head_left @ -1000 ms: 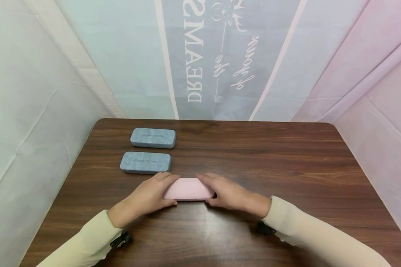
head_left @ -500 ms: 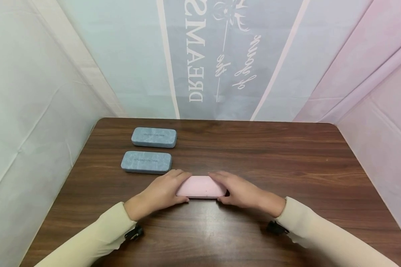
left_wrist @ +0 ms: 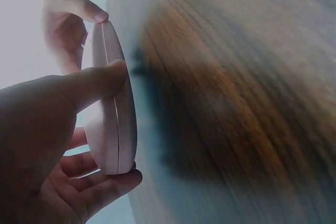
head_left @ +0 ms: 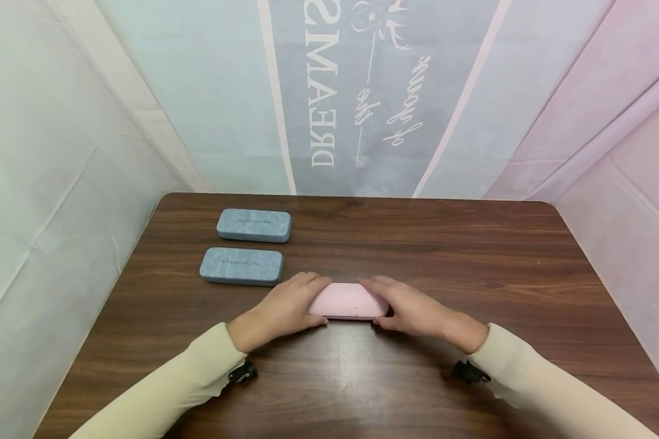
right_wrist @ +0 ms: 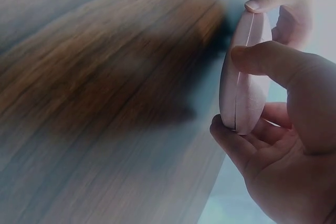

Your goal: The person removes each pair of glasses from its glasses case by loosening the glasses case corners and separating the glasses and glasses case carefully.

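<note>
Between both hands is a closed pink glasses case (head_left: 348, 300), its long side facing the person. My left hand (head_left: 288, 305) grips its left end, thumb at the near side and fingers round the far side. The right hand (head_left: 417, 308) holds the other end the same way. In the left wrist view the case (left_wrist: 113, 124) shows its lid seam, and a gap with a shadow lies between it and the table. From the right wrist, the thumb presses across the seam of the case (right_wrist: 244, 87).
Two blue-grey glasses cases lie on the brown wooden table (head_left: 472, 262) at the left: one farther back (head_left: 254, 225), one nearer (head_left: 241, 266), close to the left hand's fingers. A printed cloth (head_left: 351, 97) hangs behind the table, with pale cloth at both sides.
Both hands have carried the pink glasses case to the right and slightly away from the person. The blue-grey cases stay where they were.
</note>
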Tool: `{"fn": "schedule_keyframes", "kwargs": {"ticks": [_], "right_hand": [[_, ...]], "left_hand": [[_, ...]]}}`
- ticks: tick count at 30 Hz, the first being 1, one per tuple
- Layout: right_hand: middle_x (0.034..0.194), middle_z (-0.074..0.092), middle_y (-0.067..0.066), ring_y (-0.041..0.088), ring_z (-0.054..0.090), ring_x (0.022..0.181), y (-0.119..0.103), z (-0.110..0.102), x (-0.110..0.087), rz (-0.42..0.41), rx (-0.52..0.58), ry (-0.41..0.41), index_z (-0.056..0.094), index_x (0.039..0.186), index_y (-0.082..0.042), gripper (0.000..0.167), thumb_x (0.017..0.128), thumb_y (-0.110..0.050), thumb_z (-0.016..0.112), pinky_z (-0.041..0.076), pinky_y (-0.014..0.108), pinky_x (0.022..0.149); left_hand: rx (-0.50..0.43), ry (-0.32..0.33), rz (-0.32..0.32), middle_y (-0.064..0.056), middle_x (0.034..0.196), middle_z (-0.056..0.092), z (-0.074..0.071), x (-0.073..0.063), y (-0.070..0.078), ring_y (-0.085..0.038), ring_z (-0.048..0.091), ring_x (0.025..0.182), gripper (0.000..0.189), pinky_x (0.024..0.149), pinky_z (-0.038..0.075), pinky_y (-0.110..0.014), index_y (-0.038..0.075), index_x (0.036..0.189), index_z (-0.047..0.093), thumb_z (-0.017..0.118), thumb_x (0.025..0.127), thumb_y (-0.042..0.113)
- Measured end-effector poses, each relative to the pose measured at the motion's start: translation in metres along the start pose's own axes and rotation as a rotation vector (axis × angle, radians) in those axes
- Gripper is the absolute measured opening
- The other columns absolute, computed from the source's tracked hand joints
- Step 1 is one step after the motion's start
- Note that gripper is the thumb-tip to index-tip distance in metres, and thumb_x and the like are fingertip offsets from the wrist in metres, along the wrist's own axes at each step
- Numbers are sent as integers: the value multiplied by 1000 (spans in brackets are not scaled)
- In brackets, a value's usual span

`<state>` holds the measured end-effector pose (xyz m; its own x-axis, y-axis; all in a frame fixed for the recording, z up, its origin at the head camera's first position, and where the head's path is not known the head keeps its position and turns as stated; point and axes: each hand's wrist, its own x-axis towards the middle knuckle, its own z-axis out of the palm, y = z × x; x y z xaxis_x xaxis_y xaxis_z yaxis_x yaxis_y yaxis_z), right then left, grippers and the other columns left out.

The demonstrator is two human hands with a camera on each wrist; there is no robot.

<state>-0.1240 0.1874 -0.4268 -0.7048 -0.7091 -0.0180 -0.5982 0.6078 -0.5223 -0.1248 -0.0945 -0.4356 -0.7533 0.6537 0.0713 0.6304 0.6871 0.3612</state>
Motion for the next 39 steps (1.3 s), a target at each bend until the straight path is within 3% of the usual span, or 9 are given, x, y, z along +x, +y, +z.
{"fn": "schedule_keyframes", "kwargs": {"ticks": [21,34,39], "right_hand": [[142,54,21,33,55,128,23,-5,-11,51,-7,36,44,149,6,72,87,-6,79,50,48,96],[140,56,17,25,57,122,27,-8,-14,88,-13,38,44,150,5,73,86,-6,78,50,44,93],[140,56,17,25,56,122,29,-7,-15,93,6,42,43,151,4,73,87,-6,78,50,45,94]], "left_hand": [[-29,-4,-18,-9,129,63,13,32,6,-27,58,123,70,99,51,-43,7,140,58,87,82,35],[-6,3,-23,-7,129,64,18,41,10,-24,58,122,70,97,51,-41,7,139,59,86,82,38],[-26,-41,-16,-7,133,62,17,42,7,-23,56,126,74,101,49,-40,7,143,56,86,83,37]]}}
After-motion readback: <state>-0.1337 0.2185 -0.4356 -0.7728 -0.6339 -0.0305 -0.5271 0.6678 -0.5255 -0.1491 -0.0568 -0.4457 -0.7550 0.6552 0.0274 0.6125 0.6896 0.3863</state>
